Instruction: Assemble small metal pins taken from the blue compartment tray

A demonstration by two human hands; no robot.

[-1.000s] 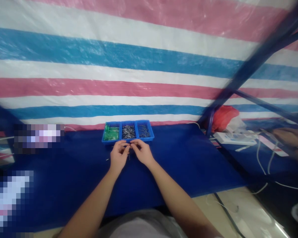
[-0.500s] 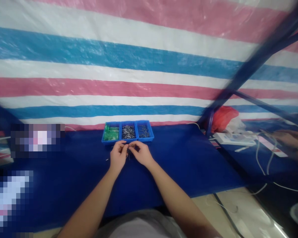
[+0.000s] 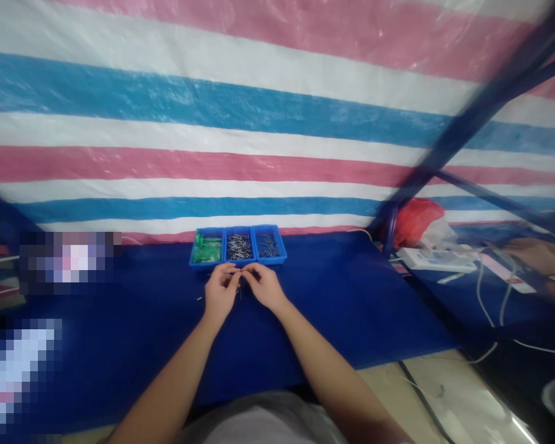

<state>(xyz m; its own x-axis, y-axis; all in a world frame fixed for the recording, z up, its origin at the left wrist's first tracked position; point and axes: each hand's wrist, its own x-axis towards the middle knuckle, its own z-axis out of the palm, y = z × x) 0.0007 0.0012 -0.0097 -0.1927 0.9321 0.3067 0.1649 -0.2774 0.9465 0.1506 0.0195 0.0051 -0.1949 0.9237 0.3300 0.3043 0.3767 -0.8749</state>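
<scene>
My left hand (image 3: pixel 221 292) and my right hand (image 3: pixel 263 286) meet fingertip to fingertip over the blue table cover (image 3: pixel 333 308), just in front of three small blue bins. Both hands pinch something tiny between them that I cannot make out. The left bin (image 3: pixel 207 248) holds green parts, the middle bin (image 3: pixel 239 245) shiny metal pins, the right bin (image 3: pixel 269 244) darker metal pieces. A few loose small metal pieces lie on the cover under and beside my hands.
A striped pink, white and blue tarp (image 3: pixel 259 123) hangs behind the table. A dark blue frame post (image 3: pixel 472 117) slants at the right. A red bag (image 3: pixel 419 220), a white power strip (image 3: pixel 437 258) and cables lie right; another person's arm (image 3: pixel 541 259) rests there.
My fingertips have shifted slightly against each other; the hands stay in the same place in front of the bins.
</scene>
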